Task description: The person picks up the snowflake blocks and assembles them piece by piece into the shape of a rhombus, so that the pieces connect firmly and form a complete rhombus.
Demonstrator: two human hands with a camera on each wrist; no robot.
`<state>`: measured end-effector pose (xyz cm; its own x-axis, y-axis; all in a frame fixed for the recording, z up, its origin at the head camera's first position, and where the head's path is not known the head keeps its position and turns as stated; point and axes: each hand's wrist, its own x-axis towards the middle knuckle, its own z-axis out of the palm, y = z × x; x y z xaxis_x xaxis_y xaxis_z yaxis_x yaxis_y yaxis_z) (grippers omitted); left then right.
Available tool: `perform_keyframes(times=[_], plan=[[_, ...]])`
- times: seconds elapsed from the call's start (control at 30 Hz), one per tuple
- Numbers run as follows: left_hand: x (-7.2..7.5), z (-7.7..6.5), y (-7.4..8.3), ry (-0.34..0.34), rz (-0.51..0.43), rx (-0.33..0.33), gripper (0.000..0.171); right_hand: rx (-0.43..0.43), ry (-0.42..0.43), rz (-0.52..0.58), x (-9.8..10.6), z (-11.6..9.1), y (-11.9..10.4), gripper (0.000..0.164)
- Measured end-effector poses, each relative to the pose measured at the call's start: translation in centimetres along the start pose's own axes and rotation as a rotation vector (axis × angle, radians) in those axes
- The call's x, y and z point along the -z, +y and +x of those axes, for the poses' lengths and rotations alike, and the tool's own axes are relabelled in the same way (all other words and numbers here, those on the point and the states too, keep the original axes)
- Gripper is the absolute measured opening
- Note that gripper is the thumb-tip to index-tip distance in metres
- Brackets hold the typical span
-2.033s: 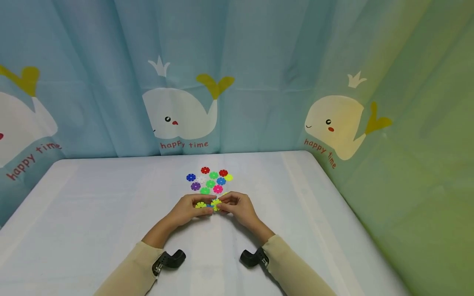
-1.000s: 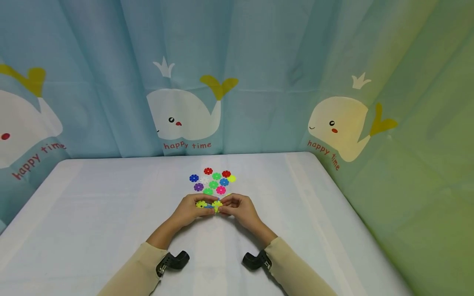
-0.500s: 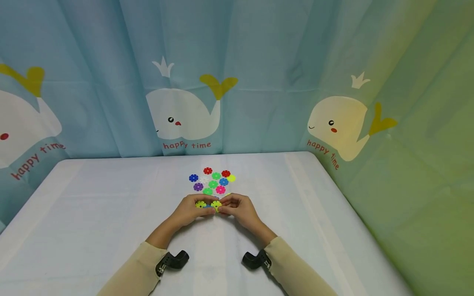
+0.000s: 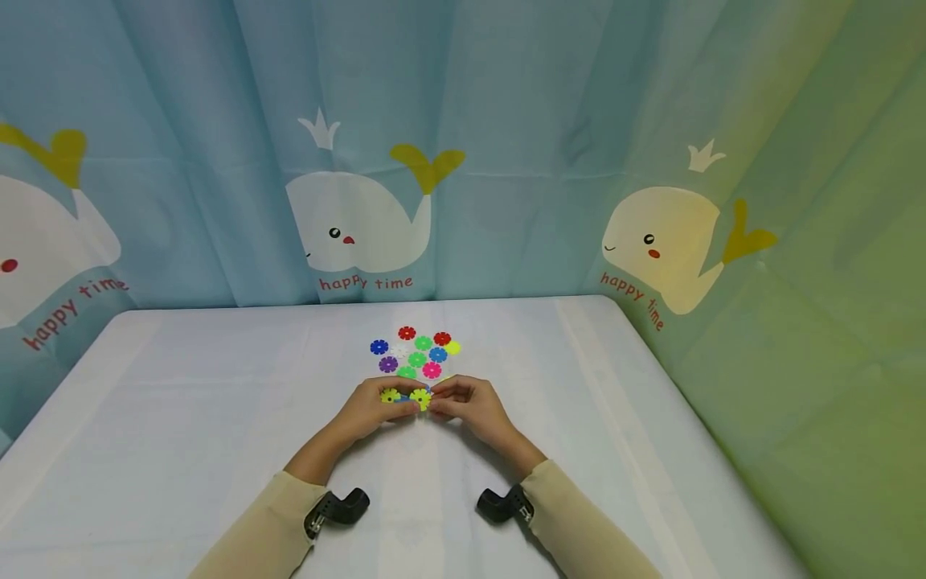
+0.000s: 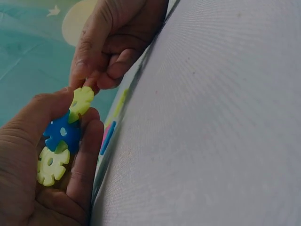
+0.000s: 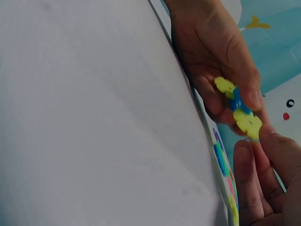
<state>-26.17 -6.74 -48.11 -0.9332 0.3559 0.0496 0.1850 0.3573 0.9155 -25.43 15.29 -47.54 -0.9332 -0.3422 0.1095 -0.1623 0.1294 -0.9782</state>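
In the head view my left hand [image 4: 370, 408] holds a short chain of plastic snowflake discs low over the table. The chain has a yellow disc [image 5: 51, 167] at the palm end, a blue disc [image 5: 62, 135] in the middle and another yellow disc [image 5: 83, 100] at the far end. My left thumb lies over the chain, with the fingers curled behind. My right hand [image 4: 473, 406] meets the far end from the right, its thumb and forefinger pinching the edge of that yellow snowflake disc [image 6: 249, 123]. Its other fingers are bent beneath.
Loose snowflake discs lie just beyond the hands, among them red [image 4: 407, 333], dark blue [image 4: 379, 347], purple [image 4: 388, 364], green [image 4: 417, 359] and pink [image 4: 432, 370] ones. A white cloth covers the table [image 4: 217, 402]. Behind it hangs a whale-print curtain [image 4: 506, 225].
The chain has shifted slightly left and up in the head view. My right thumb has drawn back a little to the right, so more of the end yellow disc shows.
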Motion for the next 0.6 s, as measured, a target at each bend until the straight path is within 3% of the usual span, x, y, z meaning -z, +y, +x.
perform_keyframes(times=[0.33, 0.6], plan=[[-0.1, 0.2, 0.1, 0.017, -0.002, 0.065, 0.032, -0.027, 0.101, -0.094, 2.4, 0.9, -0.2, 0.028], [-0.1, 0.2, 0.0, 0.02, -0.004, 0.08, 0.031, -0.074, 0.158, -0.212, 3.6, 1.9, -0.3, 0.025]])
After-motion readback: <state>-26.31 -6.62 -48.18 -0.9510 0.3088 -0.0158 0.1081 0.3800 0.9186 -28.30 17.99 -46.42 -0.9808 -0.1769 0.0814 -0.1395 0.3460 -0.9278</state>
